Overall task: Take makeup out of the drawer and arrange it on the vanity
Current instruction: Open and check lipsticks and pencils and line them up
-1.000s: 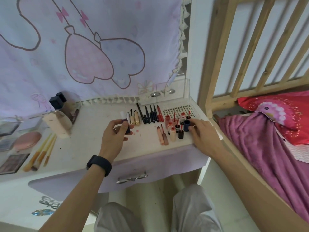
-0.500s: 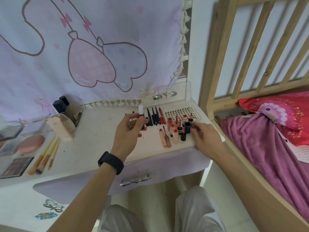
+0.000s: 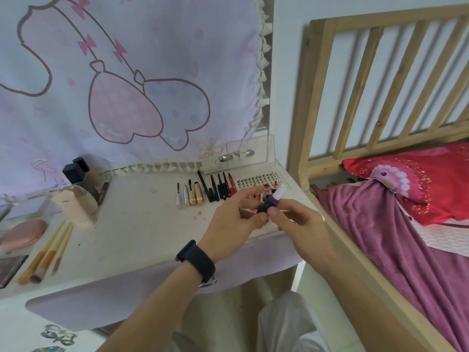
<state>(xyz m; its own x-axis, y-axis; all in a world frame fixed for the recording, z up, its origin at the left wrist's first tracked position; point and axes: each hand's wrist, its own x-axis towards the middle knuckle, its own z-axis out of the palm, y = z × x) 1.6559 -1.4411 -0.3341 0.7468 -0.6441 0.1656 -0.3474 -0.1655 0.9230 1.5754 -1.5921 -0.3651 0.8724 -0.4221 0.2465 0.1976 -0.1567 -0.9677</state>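
Far left, lower frame: an eyeshadow palette [image 3: 10, 271] and a pink compact [image 3: 24, 235] lie on the counter [image 3: 142, 232]. Brushes [image 3: 48, 252] lie just beside them.
Left, mid frame: a cream tube [image 3: 76, 208] is near the back of the counter, with two black-capped bottles [image 3: 76, 168] behind it against the curtain [image 3: 152, 59].
Centre, back of counter: a row of slim tubes and pencils [image 3: 203, 191] lies side by side.
Centre, lower frame: the lavender drawer front [image 3: 114, 298] sits under the counter edge. I cannot see inside.
My left grip [image 3: 233, 222]: wearing a black wristband [image 3: 196, 260], thumb and fingers pinching the dark lower end of the purple tube [image 3: 272, 200].
Task item: the purple tube has a white cap and is tilted with the cap toward upper right. It is held in the air over the right end of the counter, above small red bottles [image 3: 266, 193] that my fingers mostly hide.
My right grip [image 3: 297, 224]: thumb and curled fingers grasping the same tube, thumb tip touching my left thumb.
Behind the grips: a lash tray [image 3: 253, 180] lies flat.
Right of frame: a wooden bed [image 3: 355, 72] with a purple blanket [image 3: 380, 237] and a red pillow [image 3: 418, 181].
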